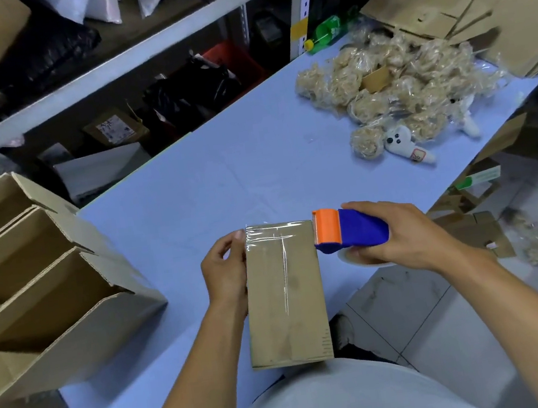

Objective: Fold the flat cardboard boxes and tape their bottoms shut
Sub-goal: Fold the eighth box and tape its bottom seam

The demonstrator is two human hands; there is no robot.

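Right hand [400,237] gripping tape dispenser [350,228], beside box [285,305], left hand [225,272] steadying

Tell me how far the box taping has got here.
Done: several folded boxes stand stacked at the table's left edge. In hand: the left hand holds a box with clear tape already along it, while the right hand grips the tape dispenser at its far right corner. Left: flat cardboard waits far right.

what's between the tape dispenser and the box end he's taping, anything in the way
Nothing visible. The tape dispenser in the right hand sits right at the far right corner of the cardboard box, clear tape already across that end. The left hand holds the opposite left edge, clear of the dispenser.
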